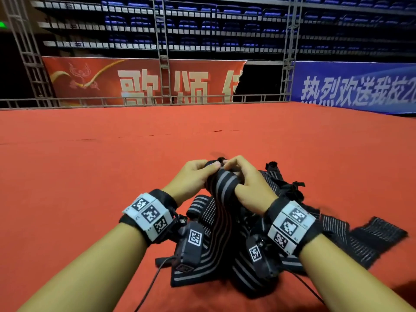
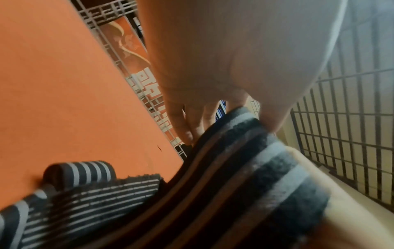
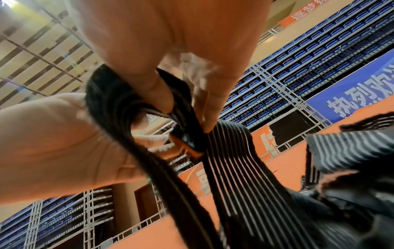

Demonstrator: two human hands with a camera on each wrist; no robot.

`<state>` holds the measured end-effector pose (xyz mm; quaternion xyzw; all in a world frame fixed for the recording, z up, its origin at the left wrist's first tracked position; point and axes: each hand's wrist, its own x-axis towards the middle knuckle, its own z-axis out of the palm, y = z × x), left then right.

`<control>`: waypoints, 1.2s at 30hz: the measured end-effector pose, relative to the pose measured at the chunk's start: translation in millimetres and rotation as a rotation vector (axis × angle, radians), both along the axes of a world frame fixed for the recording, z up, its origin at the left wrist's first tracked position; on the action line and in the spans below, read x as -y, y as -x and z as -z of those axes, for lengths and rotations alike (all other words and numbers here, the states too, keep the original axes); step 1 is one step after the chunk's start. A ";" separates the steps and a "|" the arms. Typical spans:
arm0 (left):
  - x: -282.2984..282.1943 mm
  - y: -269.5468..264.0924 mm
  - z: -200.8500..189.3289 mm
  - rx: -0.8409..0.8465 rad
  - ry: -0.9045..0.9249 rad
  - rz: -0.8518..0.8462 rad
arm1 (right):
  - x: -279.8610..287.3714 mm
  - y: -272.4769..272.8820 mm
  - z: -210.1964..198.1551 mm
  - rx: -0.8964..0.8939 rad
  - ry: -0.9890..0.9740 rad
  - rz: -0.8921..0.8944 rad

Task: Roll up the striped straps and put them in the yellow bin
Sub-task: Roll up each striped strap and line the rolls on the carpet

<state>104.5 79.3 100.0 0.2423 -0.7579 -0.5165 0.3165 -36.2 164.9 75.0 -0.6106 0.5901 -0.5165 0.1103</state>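
Both hands hold one black strap with grey stripes (image 1: 221, 184) lifted above the red carpet. My left hand (image 1: 198, 174) grips its curled top end from the left. From the right, my right hand (image 1: 244, 176) pinches the same end. In the right wrist view the strap (image 3: 232, 161) loops round the right hand's fingers (image 3: 153, 87). The left wrist view shows the strap (image 2: 262, 165) running under the left hand's fingers (image 2: 181, 121). A heap of loose striped straps (image 1: 292, 224) lies beneath the wrists. One small rolled strap (image 2: 80, 171) rests on the carpet. No yellow bin is in view.
The red carpet (image 1: 112, 165) stretches ahead to a metal rail (image 1: 135, 101). Behind it hang a red banner (image 1: 139, 79) and a blue banner (image 1: 353, 86), with truss posts and rows of blue seats above. A thin black cable (image 1: 153, 282) trails from the left wrist.
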 end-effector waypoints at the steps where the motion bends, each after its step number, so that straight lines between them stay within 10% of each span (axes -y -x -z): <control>1: -0.8 0.7 0.1 0.007 -0.008 -0.014 | -4.0 4.2 4.7 -0.005 0.006 -0.011; 11: -20.6 -10.4 -10.0 0.048 0.116 -0.019 | -12.0 22.2 7.2 -0.186 -0.021 0.184; 26: 18.9 -131.5 -23.3 -0.489 0.158 -0.174 | 29.4 3.4 54.5 -0.224 -0.432 0.623; 36: 67.1 -215.4 -33.8 -0.558 0.132 -0.329 | 38.7 10.4 72.2 -0.232 -0.668 0.909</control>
